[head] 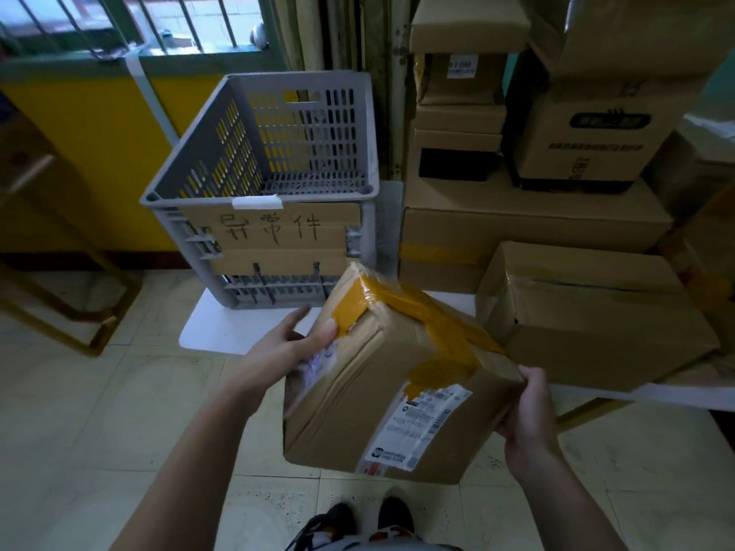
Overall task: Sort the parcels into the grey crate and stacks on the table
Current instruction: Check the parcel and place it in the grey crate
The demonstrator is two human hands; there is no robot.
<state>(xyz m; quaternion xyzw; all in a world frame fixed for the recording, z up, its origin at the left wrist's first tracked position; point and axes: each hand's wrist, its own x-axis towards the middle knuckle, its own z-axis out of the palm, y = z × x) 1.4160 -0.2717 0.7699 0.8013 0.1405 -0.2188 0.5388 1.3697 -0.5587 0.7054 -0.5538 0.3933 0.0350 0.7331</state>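
- While held clear of the white tabletop at its near edge, tilted with the far corner raised toward the grey crate: parcel, a brown corrugated-card box, creased and dented along its edges.
- Sealed with wide, glossy mustard-yellow tape across the top face, wrinkled at the corners; white printed shipping label with barcodes on the near face, a second, blurred label on the left side.
- Left grip clamped on the parcel's left side, thumb pressed by the tape end, fingers reaching beyond, blurred.
- Right grip wrapped round the near right corner, thumb on top, fingers curled beneath.
- Grey crate at the tabletop's left edge: rigid moulded plastic, slotted walls, squared rim, cardboard sign with handwritten characters fixed to its front by a white strip.
- Plain taped carton at the near right, just beside the parcel; stacks of smooth brown cartons behind, toward the far edge.
- Below, pale speckled floor tiles and dark shoes.
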